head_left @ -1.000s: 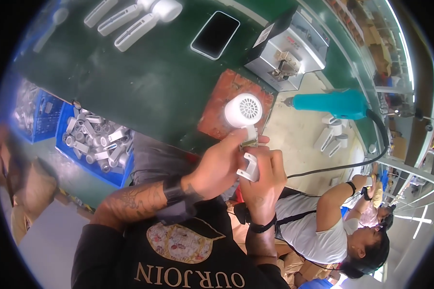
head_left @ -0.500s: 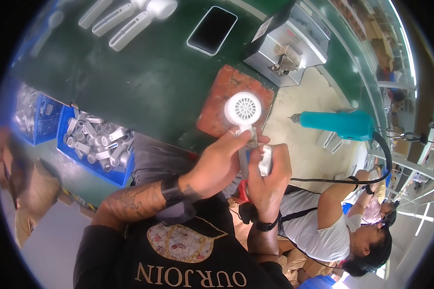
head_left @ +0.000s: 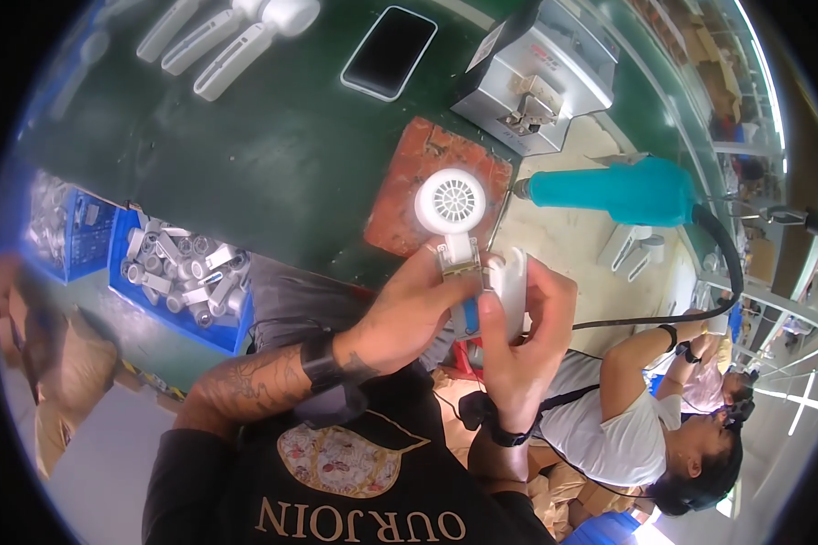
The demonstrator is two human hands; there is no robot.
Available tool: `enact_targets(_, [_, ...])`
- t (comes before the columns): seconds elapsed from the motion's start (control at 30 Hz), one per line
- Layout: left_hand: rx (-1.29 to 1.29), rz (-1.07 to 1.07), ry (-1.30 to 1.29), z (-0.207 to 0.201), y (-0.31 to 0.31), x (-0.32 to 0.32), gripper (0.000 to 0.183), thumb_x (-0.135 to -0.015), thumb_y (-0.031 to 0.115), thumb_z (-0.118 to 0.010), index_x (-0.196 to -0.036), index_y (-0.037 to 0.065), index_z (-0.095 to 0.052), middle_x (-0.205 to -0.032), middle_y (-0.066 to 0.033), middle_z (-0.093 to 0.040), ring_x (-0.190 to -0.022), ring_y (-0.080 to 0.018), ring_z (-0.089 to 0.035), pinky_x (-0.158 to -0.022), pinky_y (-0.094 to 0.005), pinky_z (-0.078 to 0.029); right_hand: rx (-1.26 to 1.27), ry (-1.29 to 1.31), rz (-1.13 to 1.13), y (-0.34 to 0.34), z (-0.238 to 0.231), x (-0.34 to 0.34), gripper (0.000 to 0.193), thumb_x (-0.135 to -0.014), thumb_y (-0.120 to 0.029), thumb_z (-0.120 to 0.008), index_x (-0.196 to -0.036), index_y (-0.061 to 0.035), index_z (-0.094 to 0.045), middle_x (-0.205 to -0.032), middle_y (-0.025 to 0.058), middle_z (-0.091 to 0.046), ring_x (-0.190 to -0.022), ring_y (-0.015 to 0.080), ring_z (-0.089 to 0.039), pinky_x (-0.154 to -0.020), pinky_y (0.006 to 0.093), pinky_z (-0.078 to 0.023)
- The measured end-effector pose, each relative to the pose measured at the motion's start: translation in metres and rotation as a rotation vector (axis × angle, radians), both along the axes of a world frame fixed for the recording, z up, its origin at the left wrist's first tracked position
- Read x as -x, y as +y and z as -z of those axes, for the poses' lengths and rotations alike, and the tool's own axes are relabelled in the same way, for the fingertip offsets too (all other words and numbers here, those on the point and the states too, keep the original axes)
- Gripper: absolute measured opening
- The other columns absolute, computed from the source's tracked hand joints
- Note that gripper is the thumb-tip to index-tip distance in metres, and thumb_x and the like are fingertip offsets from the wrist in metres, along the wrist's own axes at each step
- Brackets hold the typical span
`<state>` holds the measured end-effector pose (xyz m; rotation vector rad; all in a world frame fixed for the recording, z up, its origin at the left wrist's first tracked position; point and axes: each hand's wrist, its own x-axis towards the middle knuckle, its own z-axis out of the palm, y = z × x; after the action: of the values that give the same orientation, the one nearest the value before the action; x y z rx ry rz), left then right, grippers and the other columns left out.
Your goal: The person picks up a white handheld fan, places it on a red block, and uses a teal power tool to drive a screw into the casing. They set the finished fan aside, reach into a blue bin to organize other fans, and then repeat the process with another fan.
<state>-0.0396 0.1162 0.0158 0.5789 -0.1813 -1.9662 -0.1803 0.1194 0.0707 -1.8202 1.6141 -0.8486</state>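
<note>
Left hand (head_left: 404,313) tight on the white fan (head_left: 452,202), right hand (head_left: 532,341) tight around a white shell (head_left: 513,283).

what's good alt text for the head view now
A person's left hand holds a white fan over a red board; the right hand holds a white shell close by. A teal power tool is to the right, while a phone and more fans lie on the green table.

A teal power tool (head_left: 609,193) and blue parts bins (head_left: 89,245) show a workshop.
</note>
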Motion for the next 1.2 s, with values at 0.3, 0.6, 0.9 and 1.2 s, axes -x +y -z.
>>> enact_targets(0.3, [-0.141, -0.019, 0.199, 0.006, 0.0, 0.001, 0.054, -0.11, 0.047, -0.034, -0.139, 0.005, -0.049, -0.133, -0.0088, -0.058, -0.124, -0.0224, -0.055, -0.11, -0.0415, -0.041, 0.124, 0.217, -0.073, -0.003, 0.007, -0.02, 0.044, -0.08, -0.006, -0.077, -0.12, -0.0013, -0.061, -0.104, 0.0153, -0.058, -0.087, 0.0298, -0.061, -0.074, 0.0378, -0.051])
enact_targets(0.6, [-0.068, -0.028, 0.098, -0.002, 0.002, -0.001, 0.044, -0.109, 0.036, -0.044, -0.14, 0.004, -0.048, -0.136, -0.01, -0.057, -0.125, -0.0217, -0.056, -0.109, -0.0411, -0.043, 0.162, 0.336, -0.08, 0.0, 0.023, -0.024, 0.057, -0.078, -0.008, -0.082, -0.128, -0.0014, -0.057, -0.106, 0.0172, -0.051, -0.092, 0.0359, -0.059, -0.074, 0.0448, -0.053])
enact_targets(0.9, [0.058, -0.119, -0.005, -0.007, -0.004, -0.025, 0.044, -0.1, 0.021, -0.061, -0.138, 0.004, -0.048, -0.131, -0.0154, -0.062, -0.121, -0.0279, -0.062, -0.112, -0.0474, -0.046, 0.105, -0.078, -0.085, 0.01, 0.024, -0.007, 0.052, -0.08, -0.025, -0.084, -0.118, -0.0003, -0.058, -0.107, 0.0158, -0.058, -0.089, 0.0287, -0.061, -0.076, 0.0384, -0.052])
enact_targets(1.2, [0.158, -0.18, -0.037, -0.003, -0.015, -0.025, 0.054, -0.098, 0.023, -0.065, -0.144, 0.005, -0.042, -0.138, -0.0165, -0.056, -0.126, -0.0311, -0.057, -0.112, -0.0492, -0.043, -0.051, -0.432, -0.189, 0.003, 0.029, -0.018, 0.028, -0.098, -0.025, -0.066, -0.097, 0.0026, -0.063, -0.077, 0.0171, -0.06, -0.066, 0.0364, -0.061, -0.059, 0.0423, -0.047])
